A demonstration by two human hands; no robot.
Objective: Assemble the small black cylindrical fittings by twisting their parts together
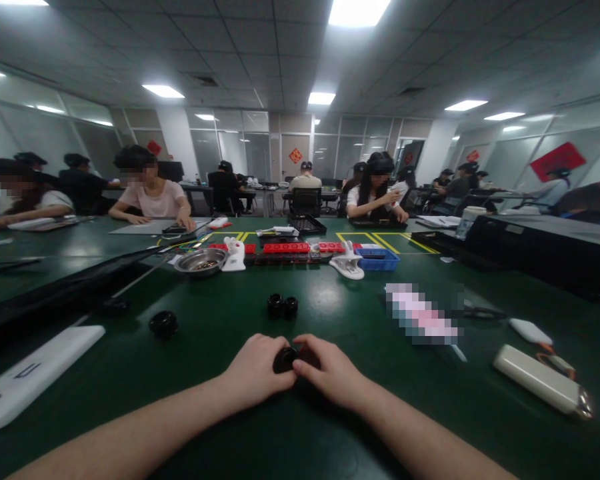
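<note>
My left hand [258, 369] and my right hand [333, 369] meet over the green table [220, 413], both gripping a small round black part [284, 359] between their fingertips. Most of that part is hidden by my fingers. A little beyond my hands sit two more small black round parts [282, 306] side by side. Another black round part [163, 323] lies to the left.
A white flat device [25, 383] lies at the near left, a white bar-shaped device [540, 380] at the near right. Farther off stand a metal bowl [200, 261], red trays [286, 248], a blue bin [377, 259] and white holders. Several people sit at tables behind.
</note>
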